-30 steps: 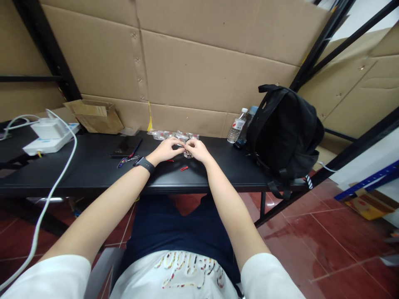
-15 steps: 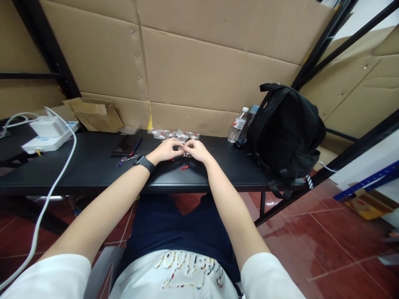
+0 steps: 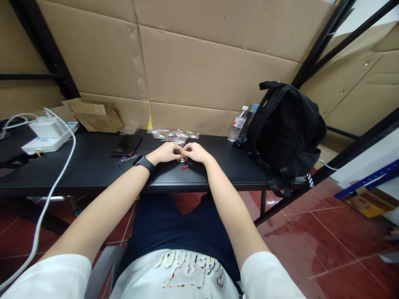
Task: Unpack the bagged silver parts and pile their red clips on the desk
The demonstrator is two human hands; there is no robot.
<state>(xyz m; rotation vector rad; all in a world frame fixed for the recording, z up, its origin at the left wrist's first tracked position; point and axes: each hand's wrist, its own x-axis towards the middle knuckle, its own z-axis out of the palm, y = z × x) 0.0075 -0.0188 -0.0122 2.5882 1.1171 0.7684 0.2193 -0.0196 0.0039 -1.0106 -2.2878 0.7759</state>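
My left hand (image 3: 166, 152), with a dark watch (image 3: 145, 162) on its wrist, meets my right hand (image 3: 197, 152) just above the black table. Fingers of both are pinched together around a small shiny metal piece with a red cord (image 3: 182, 158); the fingertips cover much of it. In front of them, nearer the table's edge, lies a loose red cord loop (image 3: 184, 167). Behind the hands, several small clear plastic packets (image 3: 160, 133) with red bits inside lie in a row.
To the left are a dark phone (image 3: 125, 146), a key ring with a tag (image 3: 126, 160), a brown paper bag (image 3: 95, 115) and a white power strip (image 3: 51, 142) with a cable. A water bottle (image 3: 237, 124) and a black backpack (image 3: 285, 133) stand at the right.
Both hands have dropped slightly toward me, and more of the shiny piece shows between and around the fingers. A red bit beside my left hand is now out of sight.
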